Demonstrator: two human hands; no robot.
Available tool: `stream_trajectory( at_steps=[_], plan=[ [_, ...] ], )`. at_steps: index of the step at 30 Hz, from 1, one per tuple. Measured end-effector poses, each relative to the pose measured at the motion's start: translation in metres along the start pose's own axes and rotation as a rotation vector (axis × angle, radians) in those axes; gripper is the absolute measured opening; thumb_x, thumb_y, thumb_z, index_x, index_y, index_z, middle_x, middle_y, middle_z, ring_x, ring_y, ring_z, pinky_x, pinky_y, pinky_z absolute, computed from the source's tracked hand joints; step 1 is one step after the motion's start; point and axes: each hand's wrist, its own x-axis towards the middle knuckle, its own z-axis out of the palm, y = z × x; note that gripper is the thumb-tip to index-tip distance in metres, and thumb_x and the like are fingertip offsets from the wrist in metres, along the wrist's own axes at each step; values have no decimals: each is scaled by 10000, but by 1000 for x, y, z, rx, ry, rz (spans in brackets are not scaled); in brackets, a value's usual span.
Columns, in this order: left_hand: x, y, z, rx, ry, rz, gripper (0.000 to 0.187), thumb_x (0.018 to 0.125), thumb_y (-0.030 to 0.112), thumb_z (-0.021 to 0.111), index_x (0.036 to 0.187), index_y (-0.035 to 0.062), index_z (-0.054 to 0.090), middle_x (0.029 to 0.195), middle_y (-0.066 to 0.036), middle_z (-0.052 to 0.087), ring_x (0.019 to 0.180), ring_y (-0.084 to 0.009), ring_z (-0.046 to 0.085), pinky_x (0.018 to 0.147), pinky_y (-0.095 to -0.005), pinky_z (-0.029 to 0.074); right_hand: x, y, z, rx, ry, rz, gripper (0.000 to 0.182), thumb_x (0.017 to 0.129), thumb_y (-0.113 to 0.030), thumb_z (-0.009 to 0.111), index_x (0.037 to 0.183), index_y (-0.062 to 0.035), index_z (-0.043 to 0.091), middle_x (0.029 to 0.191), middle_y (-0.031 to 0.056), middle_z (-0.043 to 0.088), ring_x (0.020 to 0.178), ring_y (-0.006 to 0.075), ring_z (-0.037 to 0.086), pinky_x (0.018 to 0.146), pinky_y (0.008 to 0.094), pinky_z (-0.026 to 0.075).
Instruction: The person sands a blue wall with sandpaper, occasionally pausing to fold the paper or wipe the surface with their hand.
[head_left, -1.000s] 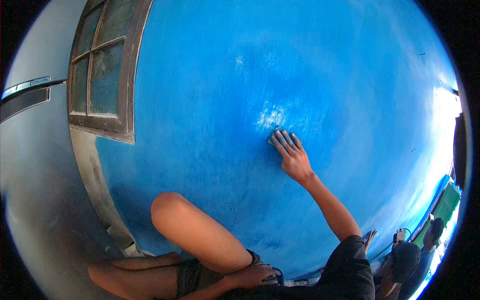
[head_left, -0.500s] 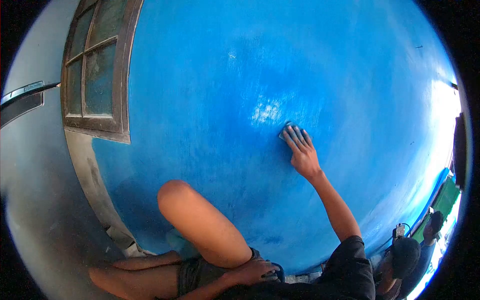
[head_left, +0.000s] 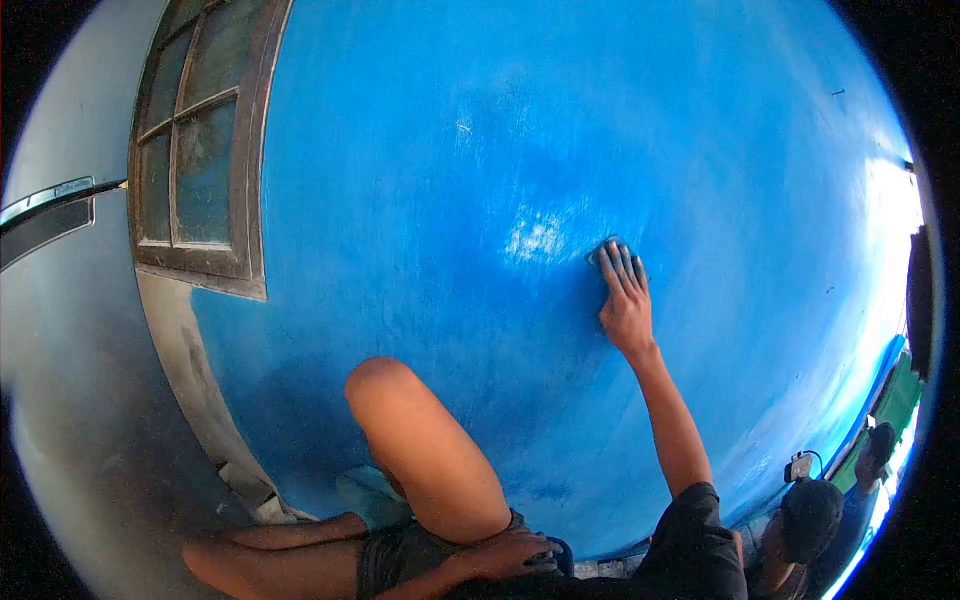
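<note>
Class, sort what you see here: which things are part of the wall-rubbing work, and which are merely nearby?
In use:
right hand
sanding pad under its fingers
blue wall
pale rubbed patch

Merely nearby:
left hand resting on the thigh
window
another person at lower right

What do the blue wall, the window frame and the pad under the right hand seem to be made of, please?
The wall looks like painted plaster: matt blue, with a pale scuffed patch. The window frame looks like old wood, brown and worn, with dusty panes. The pad under the right hand is mostly hidden; possibly sandpaper or a sponge.
</note>
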Motion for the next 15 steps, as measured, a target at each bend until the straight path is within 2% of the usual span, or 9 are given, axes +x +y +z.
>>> stream_trajectory(
  at_steps=[3, 5, 9, 11, 15],
  plan=[
    [2, -3, -3, -88, -9, 62, 526, 1008, 482, 492, 1387, 118, 517, 1191, -174, 602, 1068, -367, 546, 949, -487, 424, 18, 9, -2, -15, 15, 4, 807, 709, 126, 437, 1495, -56, 407, 1552, 148, 390, 1465, 307, 316, 1220, 484, 204],
    [0, 16, -17, -168, -70, -33, 524, 1015, 475, 484, 1385, 106, 516, 1178, -187, 602, 1051, -378, 550, 943, -508, 428, 34, 13, -6, -78, 51, 13, 815, 694, 99, 475, 1490, -67, 415, 1554, 138, 391, 1462, 304, 322, 1222, 475, 215],
    [1, 3, -1, -75, -63, -48, 523, 1019, 474, 478, 1377, 93, 518, 1162, -190, 607, 1035, -376, 554, 911, -505, 437, 71, 23, -12, -44, 98, 23, 847, 689, 103, 461, 1511, -82, 383, 1573, 140, 356, 1471, 317, 297, 1226, 476, 200],
    [3, -8, 16, -78, 93, 79, 526, 1023, 481, 474, 1370, 89, 524, 1141, -184, 608, 1025, -365, 554, 898, -503, 436, 88, 28, -12, -68, 99, 26, 850, 694, 97, 459, 1519, -88, 368, 1581, 141, 341, 1475, 320, 286, 1225, 477, 200],
    [5, 5, 2, -78, -35, -1, 514, 1022, 445, 480, 1329, 39, 550, 1205, -194, 619, 1087, -368, 566, 975, -491, 426, 118, 30, -7, -25, 159, 51, 807, 732, 78, 455, 1517, -87, 371, 1579, 145, 342, 1476, 328, 280, 1224, 482, 195]
  ],
)
